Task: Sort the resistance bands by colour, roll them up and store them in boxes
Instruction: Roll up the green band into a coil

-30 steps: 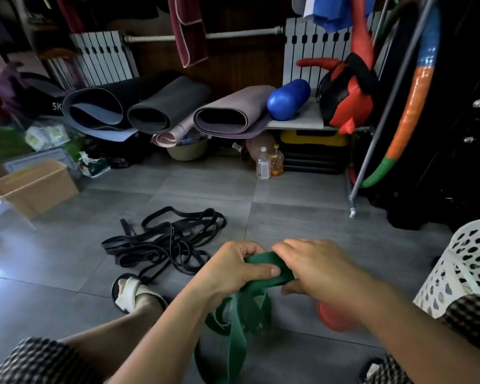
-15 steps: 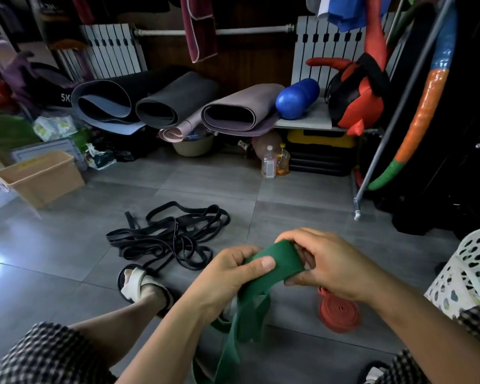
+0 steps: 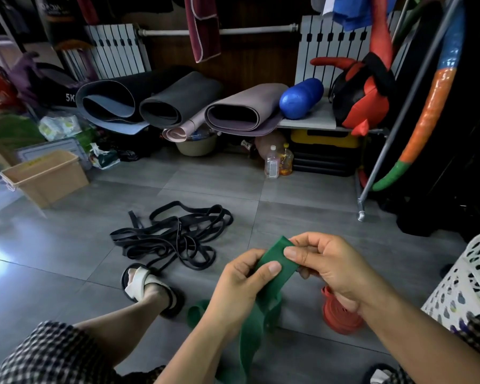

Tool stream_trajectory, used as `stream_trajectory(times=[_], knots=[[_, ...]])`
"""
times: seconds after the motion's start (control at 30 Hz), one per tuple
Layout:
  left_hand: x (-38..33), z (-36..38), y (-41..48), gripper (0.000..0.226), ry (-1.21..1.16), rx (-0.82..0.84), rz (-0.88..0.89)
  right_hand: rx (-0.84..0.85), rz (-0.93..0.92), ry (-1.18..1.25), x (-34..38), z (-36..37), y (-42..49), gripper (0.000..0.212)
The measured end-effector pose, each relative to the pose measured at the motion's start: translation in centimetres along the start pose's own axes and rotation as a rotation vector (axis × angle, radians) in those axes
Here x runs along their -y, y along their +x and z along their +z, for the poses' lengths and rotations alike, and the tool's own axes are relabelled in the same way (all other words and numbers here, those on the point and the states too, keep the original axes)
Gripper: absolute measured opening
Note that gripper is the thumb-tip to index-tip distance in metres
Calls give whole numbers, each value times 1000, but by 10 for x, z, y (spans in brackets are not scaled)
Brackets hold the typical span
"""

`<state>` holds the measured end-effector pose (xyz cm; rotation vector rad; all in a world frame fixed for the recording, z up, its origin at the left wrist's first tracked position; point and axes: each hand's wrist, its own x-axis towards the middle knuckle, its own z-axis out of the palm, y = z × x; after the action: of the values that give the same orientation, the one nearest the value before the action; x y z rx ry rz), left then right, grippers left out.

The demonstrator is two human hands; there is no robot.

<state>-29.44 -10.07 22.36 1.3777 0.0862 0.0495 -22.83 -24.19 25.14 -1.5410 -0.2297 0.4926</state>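
Up and left of the rolled red band point(image 3: 340, 320) on the floor point(image 3: 302, 214), both hands pinch the green band point(image 3: 275, 260) at its top end: the left hand point(image 3: 239, 289) lower, the right hand point(image 3: 330, 268) with its fingers point(image 3: 292, 253) at the tip. The band's length hangs down beneath the left hand, so rolling likely starts from the tip.

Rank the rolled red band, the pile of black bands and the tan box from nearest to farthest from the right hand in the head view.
1. Rolled red band, on the floor just beneath the right hand.
2. Pile of black bands, on the floor ahead, leftward.
3. Tan box, far left.
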Motion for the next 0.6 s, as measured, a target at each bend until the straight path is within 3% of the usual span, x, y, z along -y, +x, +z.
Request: stream_trajectory(times=[0.1,0.27,0.33,0.4,0.47,0.6], knots=[[0,-4,-1,14,-40,5,56,79,197,333,0,4,0,20],[0,-13,2,51,-168,153,68,115,278,515,3,8,-4,22],[-2,-13,4,55,-194,163,56,149,314,602,-1,10,-5,30],[-5,-13,6,54,-220,212,41,214,351,662,-7,11,-4,55],[-4,-12,5,49,-214,219,39,258,403,680,-13,11,-4,65],[-1,-15,0,26,-162,114,1,306,429,522,-6,9,-7,42]])
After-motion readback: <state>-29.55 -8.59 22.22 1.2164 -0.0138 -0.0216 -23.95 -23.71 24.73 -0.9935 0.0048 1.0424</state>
